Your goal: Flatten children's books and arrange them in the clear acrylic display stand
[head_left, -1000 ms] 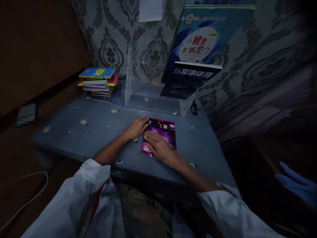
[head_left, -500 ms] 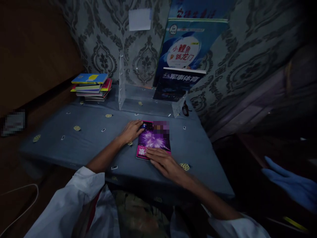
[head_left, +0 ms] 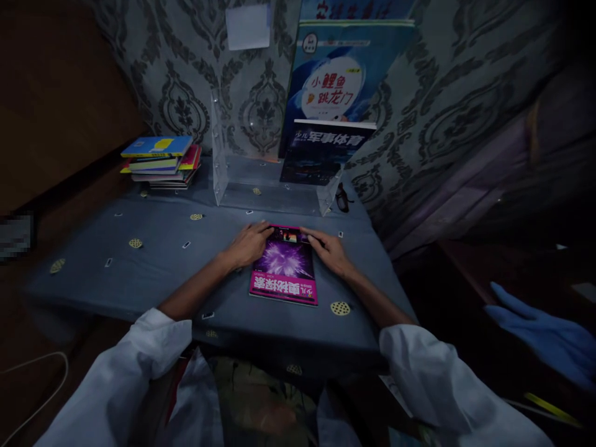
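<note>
A magazine [head_left: 284, 259] with a purple starburst cover and a pink band lies flat on the cloth-covered table, its title upside down to me. My left hand [head_left: 251, 242] rests at its top left corner, fingertips on the cover. At the top right corner, my right hand [head_left: 329, 251] touches the edge with its fingers stretched out and apart. Neither hand lifts the magazine. Behind it stands a clear acrylic rack [head_left: 270, 195]. A dark magazine [head_left: 326, 152] leans at the right of this rack, in front of taller blue books [head_left: 335, 81].
A stack of books [head_left: 161, 161] sits at the back left of the table [head_left: 153, 273]. Dark glasses [head_left: 343, 198] lie beside the rack. A white card [head_left: 248, 27] is on the patterned wall. At right, a blue glove-like object [head_left: 542, 338] shows below table height.
My right hand has moved from the magazine's lower part to its top right corner, uncovering the pink title band. The left hand stays at the top left. The view has shifted slightly.
</note>
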Motion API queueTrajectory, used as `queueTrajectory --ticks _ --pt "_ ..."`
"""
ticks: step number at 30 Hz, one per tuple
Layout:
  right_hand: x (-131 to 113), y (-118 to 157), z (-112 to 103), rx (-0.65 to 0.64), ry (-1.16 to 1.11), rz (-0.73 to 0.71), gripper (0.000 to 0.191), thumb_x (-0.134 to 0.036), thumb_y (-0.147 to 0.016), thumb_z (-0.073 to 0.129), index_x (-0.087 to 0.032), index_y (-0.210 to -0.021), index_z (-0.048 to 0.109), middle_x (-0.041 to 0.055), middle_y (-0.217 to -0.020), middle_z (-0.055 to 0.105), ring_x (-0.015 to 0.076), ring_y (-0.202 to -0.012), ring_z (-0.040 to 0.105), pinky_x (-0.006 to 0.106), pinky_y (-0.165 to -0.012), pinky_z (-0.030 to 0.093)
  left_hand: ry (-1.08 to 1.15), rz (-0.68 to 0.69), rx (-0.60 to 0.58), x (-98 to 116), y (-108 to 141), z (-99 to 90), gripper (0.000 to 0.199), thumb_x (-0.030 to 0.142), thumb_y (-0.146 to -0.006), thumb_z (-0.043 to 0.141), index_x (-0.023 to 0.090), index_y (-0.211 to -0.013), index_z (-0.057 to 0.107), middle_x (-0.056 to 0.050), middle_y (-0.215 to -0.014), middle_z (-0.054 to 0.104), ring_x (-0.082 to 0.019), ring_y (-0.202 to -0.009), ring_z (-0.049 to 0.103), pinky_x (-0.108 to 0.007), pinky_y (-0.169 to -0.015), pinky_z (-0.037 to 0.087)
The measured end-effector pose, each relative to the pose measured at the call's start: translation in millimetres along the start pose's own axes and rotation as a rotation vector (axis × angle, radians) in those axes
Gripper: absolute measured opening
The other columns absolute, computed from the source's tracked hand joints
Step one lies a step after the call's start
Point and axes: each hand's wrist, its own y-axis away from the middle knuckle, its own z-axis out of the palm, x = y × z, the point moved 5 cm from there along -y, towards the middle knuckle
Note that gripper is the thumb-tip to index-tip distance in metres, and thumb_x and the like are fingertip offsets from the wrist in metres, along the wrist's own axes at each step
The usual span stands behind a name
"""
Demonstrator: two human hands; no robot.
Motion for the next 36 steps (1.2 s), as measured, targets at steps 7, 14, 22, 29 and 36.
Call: queueTrajectory --ticks 7,14,22,29,36 --pt "0 3 1 0.010 0.003 -0.001 0.042 -0.037 -0.099 0.043 -0.022 -0.132 0.065 0.0074 -0.131 0.070 0.0246 -0.120 0.066 0.047 -0.107 0.049 0.070 0.202 -0.103 54 -19 13.9 0.045 0.022 -0.102 0.039 0.015 -0.145 0.049 -0.011 -0.156 0.044 -0.023 -0.149 0.036 -0.046 -0.123 0.025" --pt "-6 3 2 -0.001 0.068 -0.015 0.042 -0.039 -0.100 0.043 -0.024 -0.133 0.065 0.0071 -0.126 0.072 0.0249 -0.118 0.066 0.046 -0.105 0.049 0.179 0.482 -0.203 94 12 13.7 0.041 0.027 -0.105 0.040 0.024 -0.143 0.052 -0.004 -0.153 0.051 -0.019 -0.151 0.031 -0.044 -0.125 0.018" --pt "-12 4 0 -0.017 0.064 -0.031 0.039 -0.034 -0.098 0.048 -0.024 -0.131 0.066 0.0064 -0.126 0.072 0.0250 -0.116 0.065 0.045 -0.103 0.049 0.336 0.561 -0.312 112 42 2.2 0.044 0.024 -0.104 0.041 0.035 -0.146 0.049 0.002 -0.153 0.050 -0.018 -0.151 0.031 -0.044 -0.125 0.022" --pt "-7 1 -2 -0.003 -0.040 0.008 0.039 -0.041 -0.098 0.048 -0.024 -0.127 0.069 0.0064 -0.126 0.073 0.0250 -0.118 0.066 0.045 -0.106 0.048 0.308 0.546 -0.449 95 10 -2.6 0.049 0.017 -0.099 0.048 0.039 -0.143 0.052 0.005 -0.156 0.045 -0.017 -0.149 0.034 -0.042 -0.124 0.023" --pt "-1 2 -11 0.146 -0.265 0.088 0.049 -0.057 -0.096 0.049 -0.022 -0.124 0.069 0.0080 -0.124 0.074 0.0237 -0.117 0.067 0.043 -0.107 0.048 0.040 0.509 -0.497 84 -37 -10.4 0.048 0.042 -0.092 0.067 0.033 -0.138 0.057 -0.003 -0.149 0.055 -0.028 -0.144 0.042 -0.047 -0.118 0.031"
